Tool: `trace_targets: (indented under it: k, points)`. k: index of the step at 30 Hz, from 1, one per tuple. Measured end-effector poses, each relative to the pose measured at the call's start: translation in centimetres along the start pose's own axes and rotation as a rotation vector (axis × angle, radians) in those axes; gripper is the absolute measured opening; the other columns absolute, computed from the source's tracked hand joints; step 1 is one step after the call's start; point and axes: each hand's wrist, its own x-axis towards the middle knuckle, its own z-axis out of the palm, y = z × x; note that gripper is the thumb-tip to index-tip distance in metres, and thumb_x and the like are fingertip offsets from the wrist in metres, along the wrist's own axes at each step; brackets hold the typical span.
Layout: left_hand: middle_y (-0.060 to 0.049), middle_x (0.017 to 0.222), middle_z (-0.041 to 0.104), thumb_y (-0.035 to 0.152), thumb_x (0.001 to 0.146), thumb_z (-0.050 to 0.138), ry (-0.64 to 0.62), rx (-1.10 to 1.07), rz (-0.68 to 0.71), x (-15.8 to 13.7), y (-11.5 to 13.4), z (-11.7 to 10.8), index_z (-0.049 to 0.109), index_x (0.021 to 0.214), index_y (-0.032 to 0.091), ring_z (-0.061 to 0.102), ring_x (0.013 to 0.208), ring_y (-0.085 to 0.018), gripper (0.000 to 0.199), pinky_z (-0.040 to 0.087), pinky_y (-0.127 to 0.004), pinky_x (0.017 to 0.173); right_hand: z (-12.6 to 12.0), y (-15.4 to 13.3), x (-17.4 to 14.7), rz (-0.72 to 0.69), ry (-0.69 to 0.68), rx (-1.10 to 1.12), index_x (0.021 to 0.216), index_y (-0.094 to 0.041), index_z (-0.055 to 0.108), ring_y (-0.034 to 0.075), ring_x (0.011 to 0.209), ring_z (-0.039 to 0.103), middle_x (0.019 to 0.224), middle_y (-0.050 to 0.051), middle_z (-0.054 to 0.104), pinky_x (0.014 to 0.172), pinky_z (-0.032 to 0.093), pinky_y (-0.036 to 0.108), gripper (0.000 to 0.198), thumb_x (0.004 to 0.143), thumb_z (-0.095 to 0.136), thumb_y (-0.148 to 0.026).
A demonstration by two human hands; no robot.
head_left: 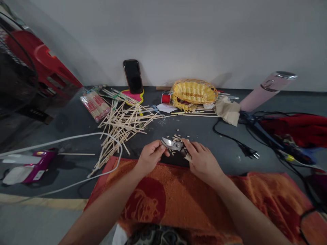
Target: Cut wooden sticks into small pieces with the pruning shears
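My right hand (203,160) is wrapped round the handles of a pair of pruning shears (176,144). Their metal blades point left, toward my left hand (151,154), whose thumb and fingers are pinched together at the blade tip. Whatever those fingers hold is too small or hidden to make out. Short cut bits of wooden stick (176,137) lie scattered on the dark table just beyond and under the shears. To the left is a loose heap of long, thin wooden sticks (122,126). An orange towel (189,194) lies below both forearms.
A yellow woven basket (195,92), a red thread spool (166,98) and a leaning phone (133,76) stand near the wall. Packaged sticks (95,104) lie left. A pink flask (268,90) and a black plug (249,151) are right. A white cable (74,137) crosses near a purple power strip (42,165).
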Motion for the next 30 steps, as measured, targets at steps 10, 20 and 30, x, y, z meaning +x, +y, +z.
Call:
trace_targets:
  k: [10,20,30]
  points:
    - [0.001,0.050,0.055,0.040,0.079,0.067,-0.172,-0.313,-0.207,-0.5,0.9,-0.7,0.060,0.074,0.013,0.026,0.036,-0.003,0.029,0.014,-0.020,0.039,-0.2,0.3,0.1,-0.096,-0.001,0.077,0.147,-0.020,0.023,0.028,0.110,0.049,0.126,0.014,0.053,0.089,0.042,0.043,0.068,0.082,0.044,-0.012]
    - [0.003,0.048,0.051,0.037,0.077,0.069,-0.186,-0.453,-0.309,-0.2,0.9,-0.9,0.058,0.072,0.014,0.019,0.036,-0.002,0.027,0.008,-0.019,0.038,0.1,0.2,0.0,-0.078,-0.005,0.084,0.141,-0.017,0.035,0.025,0.105,0.053,0.114,0.013,0.057,0.091,0.043,0.041,0.060,0.082,0.043,-0.011]
    - [0.003,0.047,0.050,0.042,0.076,0.070,-0.259,-0.359,-0.301,-0.9,1.2,-0.5,0.060,0.074,0.013,0.020,0.035,-0.002,0.031,0.008,-0.020,0.037,-0.7,1.8,0.2,-0.232,-0.064,0.193,0.143,-0.018,0.033,0.024,0.111,0.052,0.127,0.013,0.054,0.095,0.044,0.042,0.070,0.076,0.046,-0.008]
